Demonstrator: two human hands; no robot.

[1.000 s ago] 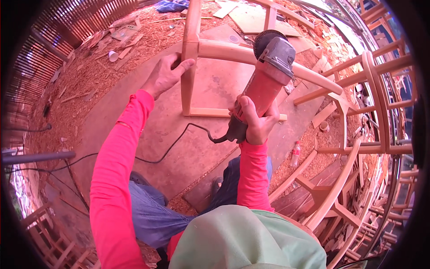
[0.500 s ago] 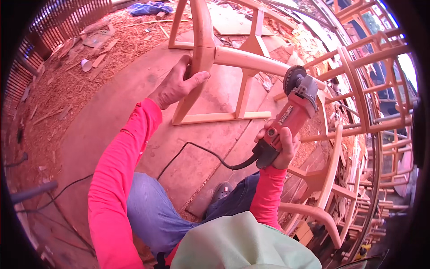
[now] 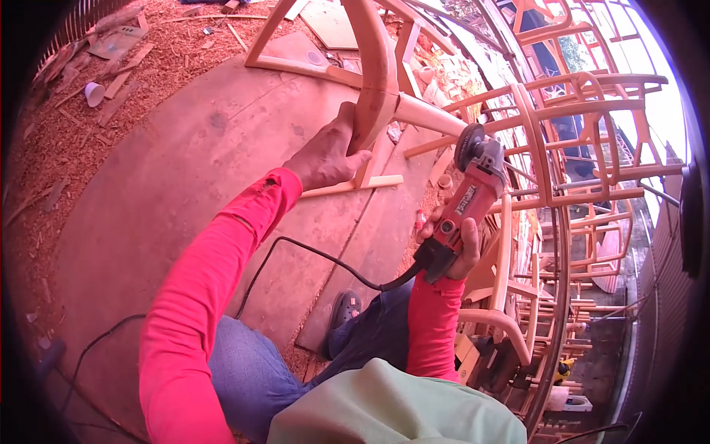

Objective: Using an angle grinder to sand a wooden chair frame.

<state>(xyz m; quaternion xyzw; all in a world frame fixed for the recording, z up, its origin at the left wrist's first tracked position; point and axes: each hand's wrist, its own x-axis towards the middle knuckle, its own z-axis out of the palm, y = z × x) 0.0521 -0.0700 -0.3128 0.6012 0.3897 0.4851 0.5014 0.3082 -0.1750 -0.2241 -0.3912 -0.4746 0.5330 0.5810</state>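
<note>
Sawdust and wood scraps litter the workshop floor [image 3: 66, 140] around a worn board [image 3: 185, 177]. Left hand [image 3: 325, 155] wrapped around the curved rail of an unfinished wooden chair frame [image 3: 373, 66] standing on the board's far edge. Right hand [image 3: 450, 248] closed around a red angle grinder [image 3: 473, 189], held just beside the frame, disc uppermost. Stacked chair frames [image 3: 577, 148] at right.

Bright pink-red sleeves [image 3: 214, 281] run down both arms, over blue jeans [image 3: 244, 370]. The angle grinder [image 3: 462, 211] is red-bodied with a grey head and a black cord [image 3: 318, 255]. The chair frame [image 3: 377, 74] is pale, bare wood, the boards [image 3: 170, 185] beneath dull grey-brown, and the sawdust [image 3: 59, 126] reddish-orange. There's a white cup [image 3: 94, 93] and a dark grey shoe [image 3: 344, 314].
</note>
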